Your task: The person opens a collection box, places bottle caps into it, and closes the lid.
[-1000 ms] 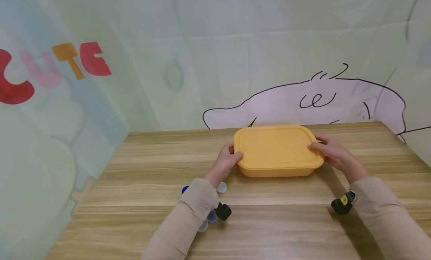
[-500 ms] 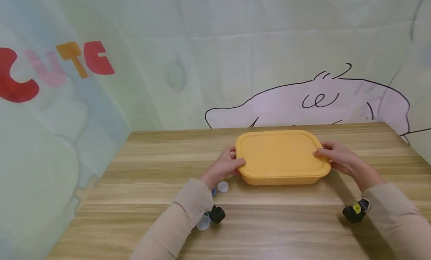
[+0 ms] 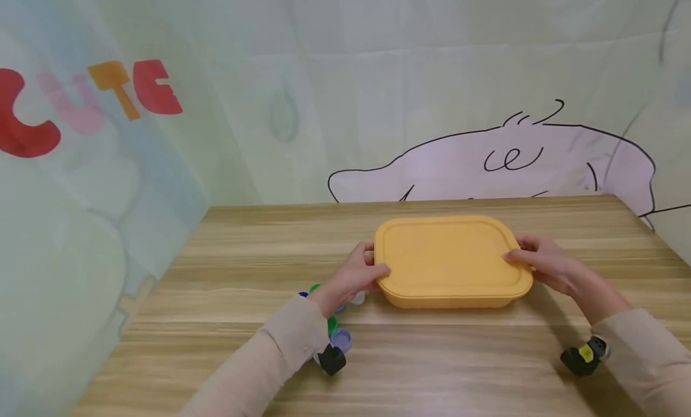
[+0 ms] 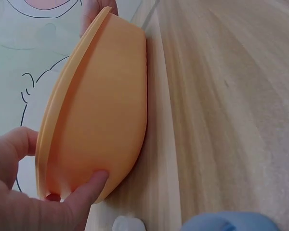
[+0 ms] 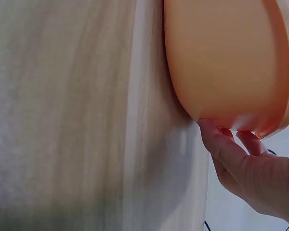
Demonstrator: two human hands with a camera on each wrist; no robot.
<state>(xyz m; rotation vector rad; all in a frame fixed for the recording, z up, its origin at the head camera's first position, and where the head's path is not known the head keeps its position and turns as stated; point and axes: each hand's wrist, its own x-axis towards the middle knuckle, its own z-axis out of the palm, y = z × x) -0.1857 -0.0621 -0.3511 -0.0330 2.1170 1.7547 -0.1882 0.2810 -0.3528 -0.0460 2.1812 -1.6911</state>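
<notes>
A yellow lidded box [image 3: 450, 258], rounded at the corners, is close over the wooden table between both hands. My left hand [image 3: 352, 276] grips its left end, thumb on the lid edge and fingers against the side, as the left wrist view shows too. At the opposite end my right hand [image 3: 547, 266] holds it, thumb on top and the fingers under the rim. In the right wrist view, fingertips [image 5: 208, 126] press the box wall low down. The lid is on, and the inside is hidden.
Several small round caps lie by the left forearm, among them a lilac cap [image 3: 341, 340], a green cap [image 3: 332, 326] and a white cap [image 3: 358, 297]; the arm partly covers them. A printed cloth [image 3: 259, 105] hangs behind the table [image 3: 259, 243].
Both hands have brought the box nearer to me and a little to the right, keeping their grip. More of the caps show beside the left forearm.
</notes>
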